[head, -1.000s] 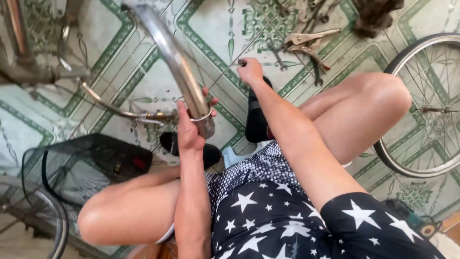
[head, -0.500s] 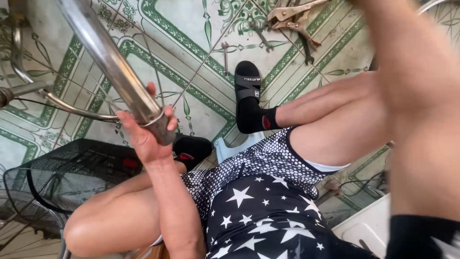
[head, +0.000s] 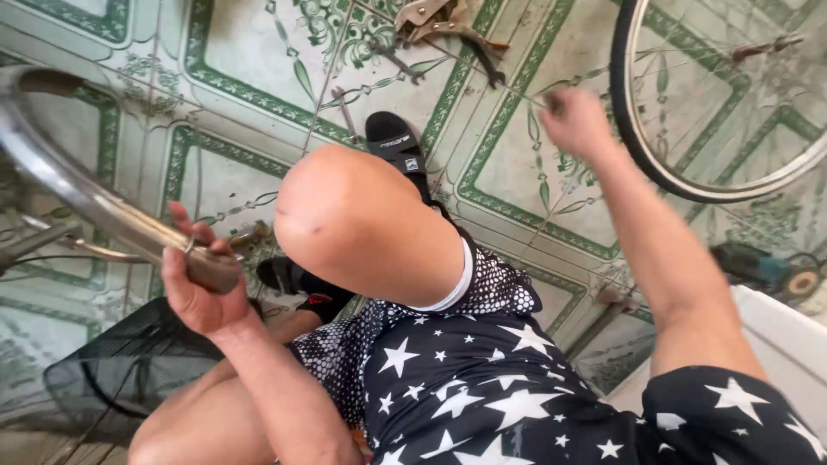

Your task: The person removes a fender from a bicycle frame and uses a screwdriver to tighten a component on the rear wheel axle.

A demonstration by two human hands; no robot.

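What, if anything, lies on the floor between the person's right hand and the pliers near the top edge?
Nothing visible. The right hand hovers over bare patterned tile floor, and the pliers lie up and to its left with only open tile between. The bicycle wheel sits on the hand's other side.

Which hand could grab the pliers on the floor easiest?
Probably the right hand: it is stretched out over the floor close to the pliers. The left hand is busy gripping the metal fender, farther away.

Left hand [head: 200,288] wrapped around bicycle mudguard [head: 82,202], above wire basket [head: 121,379]. Right hand [head: 575,120] raised beside bicycle wheel [head: 655,146]. Pliers [head: 448,21] on floor beyond.
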